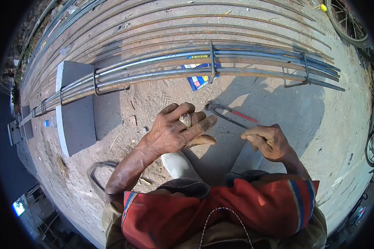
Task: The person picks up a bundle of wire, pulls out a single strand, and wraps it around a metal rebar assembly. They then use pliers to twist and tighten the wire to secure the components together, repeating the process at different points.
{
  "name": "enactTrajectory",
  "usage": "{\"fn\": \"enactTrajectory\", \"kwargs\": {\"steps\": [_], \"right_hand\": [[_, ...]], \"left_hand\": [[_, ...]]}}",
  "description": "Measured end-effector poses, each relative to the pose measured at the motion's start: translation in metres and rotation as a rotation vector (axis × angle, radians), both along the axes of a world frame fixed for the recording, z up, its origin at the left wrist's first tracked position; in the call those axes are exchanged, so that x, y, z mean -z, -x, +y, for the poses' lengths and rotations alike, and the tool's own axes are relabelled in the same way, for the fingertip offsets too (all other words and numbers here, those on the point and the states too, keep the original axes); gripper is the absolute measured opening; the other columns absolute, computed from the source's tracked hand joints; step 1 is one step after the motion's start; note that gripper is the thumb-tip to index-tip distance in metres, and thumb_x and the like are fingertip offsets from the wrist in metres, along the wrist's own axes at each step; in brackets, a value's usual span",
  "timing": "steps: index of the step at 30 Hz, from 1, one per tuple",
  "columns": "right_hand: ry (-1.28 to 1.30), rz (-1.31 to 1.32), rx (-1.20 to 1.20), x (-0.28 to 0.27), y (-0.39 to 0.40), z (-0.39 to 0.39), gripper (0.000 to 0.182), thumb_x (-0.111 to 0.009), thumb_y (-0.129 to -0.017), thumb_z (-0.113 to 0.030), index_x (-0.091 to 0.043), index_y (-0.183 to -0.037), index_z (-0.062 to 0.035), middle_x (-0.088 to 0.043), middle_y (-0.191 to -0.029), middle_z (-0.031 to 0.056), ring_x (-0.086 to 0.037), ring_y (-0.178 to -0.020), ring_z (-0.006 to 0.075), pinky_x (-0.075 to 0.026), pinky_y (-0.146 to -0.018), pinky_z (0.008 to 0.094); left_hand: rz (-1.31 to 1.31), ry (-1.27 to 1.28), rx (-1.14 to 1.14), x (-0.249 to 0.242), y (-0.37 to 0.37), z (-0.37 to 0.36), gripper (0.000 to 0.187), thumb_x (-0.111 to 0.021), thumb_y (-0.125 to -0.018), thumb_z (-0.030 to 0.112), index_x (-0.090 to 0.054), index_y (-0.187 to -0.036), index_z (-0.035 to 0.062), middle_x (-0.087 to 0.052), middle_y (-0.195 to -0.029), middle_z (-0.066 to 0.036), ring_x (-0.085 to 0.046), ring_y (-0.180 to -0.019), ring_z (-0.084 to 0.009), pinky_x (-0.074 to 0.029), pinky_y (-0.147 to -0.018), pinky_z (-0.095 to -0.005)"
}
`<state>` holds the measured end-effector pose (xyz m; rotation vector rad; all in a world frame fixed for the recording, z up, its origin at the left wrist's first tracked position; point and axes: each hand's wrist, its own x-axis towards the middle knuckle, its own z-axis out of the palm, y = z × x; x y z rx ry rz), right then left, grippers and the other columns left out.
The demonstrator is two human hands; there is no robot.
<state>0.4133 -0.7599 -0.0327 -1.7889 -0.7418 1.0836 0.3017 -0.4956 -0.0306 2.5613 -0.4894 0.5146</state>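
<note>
My left hand (pixel 176 128), with a ring on one finger, is held over the ground in the middle. Its fingers are loosely bent, and the thumb stands apart from the index finger. To the right, my right hand (pixel 270 142) is closed in a pinch on a thin tie wire (pixel 228 133), which runs faintly toward the left hand. On the ground just beyond both hands lies a pair of pincers (pixel 226 113), one handle red and the other dark. Farther off, steel rebars (pixel 153 77) run across, with square stirrups (pixel 212 62) around them.
A grey block (pixel 77 128) supports the bars at left. Loose rods (pixel 187 18) lie along the ground beyond. A blue and yellow packet (pixel 197 83) is under the bars. A wire coil (pixel 97 176) lies at lower left, and a wheel (pixel 349 23) stands at upper right.
</note>
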Motion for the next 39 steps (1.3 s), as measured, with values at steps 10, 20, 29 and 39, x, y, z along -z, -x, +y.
{"fn": "enactTrajectory", "kwargs": {"steps": [10,20,29,39], "right_hand": [[-0.056,-0.314,0.245,-0.018,-0.015,-0.005,0.019,-0.049,-0.093,-0.012,-0.061,-0.094,0.0015,-0.056,-0.055,0.0062,-0.054,-0.050,0.0103,-0.042,-0.051,0.0243],[-0.110,-0.206,0.326,0.014,-0.009,0.017,0.019,-0.050,-0.091,-0.010,-0.063,-0.094,0.0034,-0.058,-0.058,0.0061,-0.056,-0.055,0.0095,-0.044,-0.054,0.0241],[-0.223,-0.258,0.370,0.035,-0.007,0.031,0.020,-0.049,-0.092,-0.011,-0.062,-0.094,0.0045,-0.061,-0.061,0.0079,-0.057,-0.055,0.0095,-0.045,-0.055,0.0238],[-0.321,-0.521,0.355,0.035,0.002,0.032,0.013,-0.055,-0.087,-0.002,-0.062,-0.094,0.0069,-0.066,-0.073,0.0147,-0.064,-0.057,0.0158,-0.049,-0.052,0.0245]], "left_hand": [[-0.122,0.022,-0.382,0.006,-0.057,0.009,0.047,-0.079,-0.065,0.031,-0.065,-0.106,0.0120,-0.063,-0.094,-0.001,-0.055,-0.089,-0.0225,-0.042,-0.074,-0.0368],[0.033,0.134,-0.414,-0.001,-0.064,0.006,0.037,-0.083,-0.061,0.024,-0.071,-0.091,0.0069,-0.064,-0.086,-0.004,-0.056,-0.082,-0.0217,-0.043,-0.075,-0.0362],[0.652,0.192,-0.334,-0.095,0.013,-0.046,0.019,-0.066,-0.078,0.021,-0.066,-0.092,0.0072,-0.064,-0.080,-0.002,-0.061,-0.074,-0.0167,-0.048,-0.066,-0.0287],[1.065,0.373,-0.304,-0.152,0.037,-0.077,0.014,-0.064,-0.080,0.006,-0.064,-0.094,0.0016,-0.065,-0.081,-0.007,-0.063,-0.076,-0.0148,-0.050,-0.065,-0.0261]]}}
